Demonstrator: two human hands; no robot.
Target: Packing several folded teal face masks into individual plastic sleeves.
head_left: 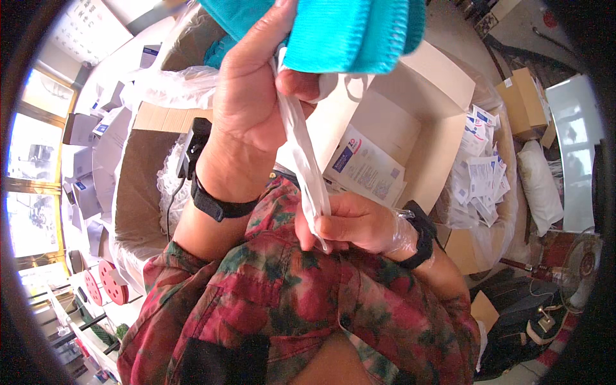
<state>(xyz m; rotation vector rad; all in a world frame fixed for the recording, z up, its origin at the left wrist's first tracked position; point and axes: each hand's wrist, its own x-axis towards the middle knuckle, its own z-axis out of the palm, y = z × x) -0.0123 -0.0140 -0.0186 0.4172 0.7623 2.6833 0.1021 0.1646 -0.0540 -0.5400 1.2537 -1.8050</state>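
My left hand (250, 109) is raised at the top middle, closed round a folded stack of turquoise knit fabric (350, 35) with stitched edges. From between its fingers a twisted white strip (300, 144) of thin, soft material hangs down. The lower end of that strip is pinched between the thumb and fingers of my right hand (356, 224), in front of my chest. Most of the strip runs taut between the two hands. Whether the turquoise pieces are gloves or some other knitwear I cannot make out, since the top edge cuts them off.
Behind my hands stands an open cardboard box (423, 138) with printed sheets (369, 167) inside. To its right, a plastic-lined carton holds many printed packets (484, 183). A lined carton (144, 173) with white strips (172, 186) is at left, near several small grey boxes (83, 163). A fan (581, 266) stands far right.
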